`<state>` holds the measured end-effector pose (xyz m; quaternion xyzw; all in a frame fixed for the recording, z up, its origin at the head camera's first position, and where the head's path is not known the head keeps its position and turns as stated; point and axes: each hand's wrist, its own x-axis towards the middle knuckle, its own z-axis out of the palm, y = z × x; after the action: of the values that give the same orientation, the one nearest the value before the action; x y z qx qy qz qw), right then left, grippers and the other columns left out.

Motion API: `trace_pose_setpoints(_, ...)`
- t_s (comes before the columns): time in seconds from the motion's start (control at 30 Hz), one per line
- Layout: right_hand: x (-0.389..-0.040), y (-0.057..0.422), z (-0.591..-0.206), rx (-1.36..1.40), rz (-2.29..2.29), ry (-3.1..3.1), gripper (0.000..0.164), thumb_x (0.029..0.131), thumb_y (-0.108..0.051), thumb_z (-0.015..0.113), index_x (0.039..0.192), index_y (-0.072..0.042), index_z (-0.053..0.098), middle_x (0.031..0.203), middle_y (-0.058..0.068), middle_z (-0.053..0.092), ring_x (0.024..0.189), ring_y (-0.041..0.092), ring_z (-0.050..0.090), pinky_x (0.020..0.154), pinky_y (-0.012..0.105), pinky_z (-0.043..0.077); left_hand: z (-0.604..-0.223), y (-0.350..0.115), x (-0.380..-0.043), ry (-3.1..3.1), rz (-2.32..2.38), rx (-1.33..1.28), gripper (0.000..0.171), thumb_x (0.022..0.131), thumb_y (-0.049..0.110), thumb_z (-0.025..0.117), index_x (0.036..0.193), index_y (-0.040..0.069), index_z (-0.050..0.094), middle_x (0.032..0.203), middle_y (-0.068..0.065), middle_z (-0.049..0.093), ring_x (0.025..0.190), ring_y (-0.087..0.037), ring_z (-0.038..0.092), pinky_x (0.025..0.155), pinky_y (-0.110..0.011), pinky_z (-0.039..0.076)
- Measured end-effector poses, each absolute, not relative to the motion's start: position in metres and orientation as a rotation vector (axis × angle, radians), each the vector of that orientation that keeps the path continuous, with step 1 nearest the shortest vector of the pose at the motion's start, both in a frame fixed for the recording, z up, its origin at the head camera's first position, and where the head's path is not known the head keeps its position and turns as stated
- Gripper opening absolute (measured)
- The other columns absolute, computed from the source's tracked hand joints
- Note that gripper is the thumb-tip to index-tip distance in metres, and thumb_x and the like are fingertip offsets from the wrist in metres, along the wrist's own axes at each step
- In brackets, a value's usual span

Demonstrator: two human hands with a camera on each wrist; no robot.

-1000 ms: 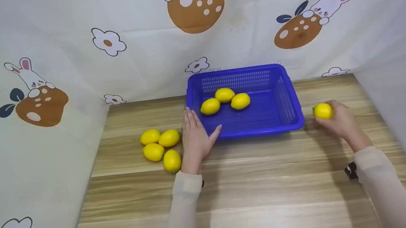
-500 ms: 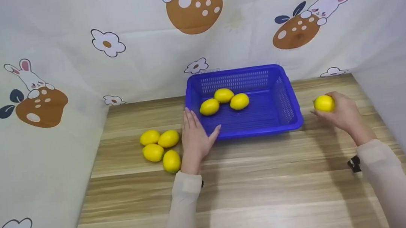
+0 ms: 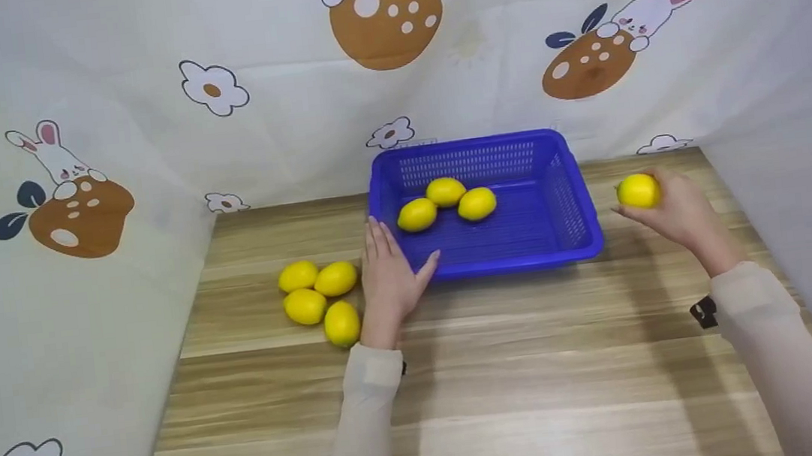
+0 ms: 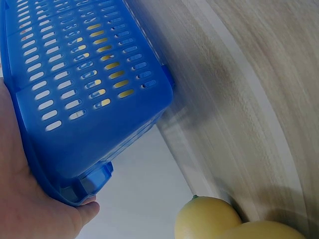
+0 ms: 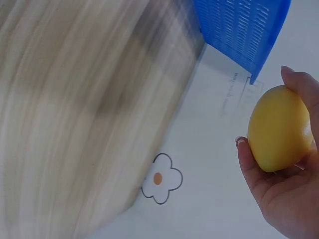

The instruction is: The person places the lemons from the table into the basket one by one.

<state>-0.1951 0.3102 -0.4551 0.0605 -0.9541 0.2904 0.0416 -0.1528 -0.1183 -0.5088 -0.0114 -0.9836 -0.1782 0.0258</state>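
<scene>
A lemon (image 3: pixel 638 191) is held between the thumb and fingers of my right hand (image 3: pixel 684 214), raised over the table to the right of the blue plastic basket (image 3: pixel 523 261). The right wrist view shows the same lemon (image 5: pixel 279 128) gripped clear of the tabletop. My left hand (image 3: pixel 389 279) rests on the basket's left front corner, its fingers straight along the left rim and the thumb spread over the front rim. Three lemons (image 3: pixel 445 192) lie together inside the basket at its left. Through the slots of the basket wall (image 4: pixel 79 134), yellow shows in the left wrist view.
Several lemons (image 3: pixel 305 306) lie grouped on the wooden table (image 3: pixel 528 381), just left of my left hand. A pale cloth (image 3: pixel 289 119) printed with rabbits and flowers hangs behind the table and along both sides.
My right hand has lifted the lemon up and farther back, beside the basket's right side. The left hand stays on the basket's corner, and the other lemons lie as before.
</scene>
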Motion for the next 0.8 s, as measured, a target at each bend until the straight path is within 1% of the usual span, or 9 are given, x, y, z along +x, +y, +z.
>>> trace_pose_setpoints(0.17, -0.197, 0.304, -0.447, 0.225, 0.865, -2.913, 0.071, 0.091, -0.032, 0.083, 0.135, 0.014, 0.052, 0.115, 0.037, 0.062, 0.096, 0.049, 0.060, 0.077, 0.053, 0.047, -0.507, -0.118, -0.152, -3.045, -0.536, -0.047, 0.106, 0.103, 0.069, 0.047, 0.161, -0.015, 0.017, 0.172, -0.033, 0.006, 0.162, -0.043, 0.009, 0.132, -0.050, 0.014)
trace_pose_setpoints(0.4, -0.202, 0.295, -0.434, 0.258, 0.854, -2.924, 0.071, 0.091, -0.030, 0.083, 0.135, 0.015, 0.053, 0.117, 0.037, 0.061, 0.101, 0.050, 0.056, 0.082, 0.057, 0.047, -0.507, -0.119, -0.152, -3.047, -0.550, -0.041, 0.107, 0.103, 0.069, 0.047, 0.161, -0.015, 0.017, 0.172, -0.033, 0.006, 0.162, -0.044, 0.009, 0.132, -0.050, 0.016)
trace_pose_setpoints(0.6, -0.206, 0.290, -0.426, 0.302, 0.825, -2.905, 0.065, 0.089, -0.030, 0.084, 0.129, 0.014, 0.058, 0.113, 0.033, 0.064, 0.095, 0.047, 0.059, 0.077, 0.052, 0.047, -0.507, -0.119, -0.152, -3.041, -0.565, -0.040, 0.106, 0.102, 0.069, 0.047, 0.161, -0.015, 0.018, 0.172, -0.033, 0.005, 0.162, -0.043, 0.008, 0.132, -0.050, 0.015)
trace_pose_setpoints(0.8, -0.210, 0.286, -0.419, 0.310, 0.820, -2.930, 0.064, 0.089, -0.028, 0.084, 0.129, 0.014, 0.058, 0.114, 0.034, 0.065, 0.094, 0.046, 0.059, 0.075, 0.049, 0.048, -0.509, -0.119, -0.152, -3.027, -0.578, -0.046, 0.107, 0.102, 0.068, 0.048, 0.161, -0.015, 0.018, 0.172, -0.033, 0.006, 0.162, -0.044, 0.010, 0.131, -0.050, 0.016)
